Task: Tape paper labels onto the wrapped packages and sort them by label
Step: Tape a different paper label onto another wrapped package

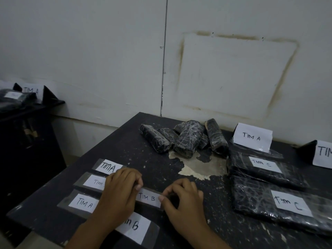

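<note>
A paper label reading TIM B, backed with clear tape, lies on the black table. My left hand pinches its left end and my right hand pinches its right end. Other taped labels lie to the left: two TIM A labels, a partly hidden one, and another TIM B label under my left wrist. Several unlabelled black wrapped packages are heaped at the back. Two flat packages labelled TIM C lie at the right.
A folded TIM A sign stands by the wall, and another sign is cut off at the right edge. A second dark table at far left holds a labelled package and a TIM A sign. The tabletop paint is chipped in the middle.
</note>
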Motion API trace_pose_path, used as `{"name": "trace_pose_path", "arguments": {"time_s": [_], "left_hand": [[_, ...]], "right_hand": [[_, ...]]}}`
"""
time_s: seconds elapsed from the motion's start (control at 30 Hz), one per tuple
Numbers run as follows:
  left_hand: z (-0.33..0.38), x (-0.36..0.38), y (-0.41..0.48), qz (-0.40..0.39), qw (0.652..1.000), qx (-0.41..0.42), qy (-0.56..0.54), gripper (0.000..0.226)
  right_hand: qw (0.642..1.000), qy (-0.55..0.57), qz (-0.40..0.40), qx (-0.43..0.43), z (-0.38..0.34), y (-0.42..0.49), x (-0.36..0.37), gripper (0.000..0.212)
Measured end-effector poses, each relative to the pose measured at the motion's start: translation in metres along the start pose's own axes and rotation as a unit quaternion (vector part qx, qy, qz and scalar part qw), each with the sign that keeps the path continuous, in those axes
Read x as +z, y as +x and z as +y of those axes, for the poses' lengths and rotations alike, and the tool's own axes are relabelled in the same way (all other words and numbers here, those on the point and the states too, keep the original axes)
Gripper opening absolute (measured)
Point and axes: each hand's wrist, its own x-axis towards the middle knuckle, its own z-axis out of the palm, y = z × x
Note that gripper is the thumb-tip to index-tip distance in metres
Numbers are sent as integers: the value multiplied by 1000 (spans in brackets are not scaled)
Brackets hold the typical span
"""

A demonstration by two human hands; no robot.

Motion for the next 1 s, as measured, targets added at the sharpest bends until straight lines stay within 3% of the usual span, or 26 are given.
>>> {"name": "trace_pose_path", "arguments": {"time_s": [0.17,0.3,0.5,0.6,0.7,0.87,1.0], "left_hand": [[17,-3,22,102,978,-39,-180,21],[35,3,61,116,945,-106,-286,39],[67,56,124,22,994,-73,-84,59],[74,87,148,7,996,-76,50,70],[75,108,162,26,993,-70,93,71],[67,112,161,100,993,-44,-42,55],[65,100,155,187,943,-80,-265,29]], "right_hand": [[989,98,113,19,7,14,-24,20],[963,178,189,69,26,41,-62,13],[944,229,209,115,57,55,-99,10],[937,258,199,124,64,54,-107,12],[936,279,187,107,70,50,-114,13],[947,271,149,91,82,47,-125,15],[960,260,99,34,84,51,-141,17]]}}
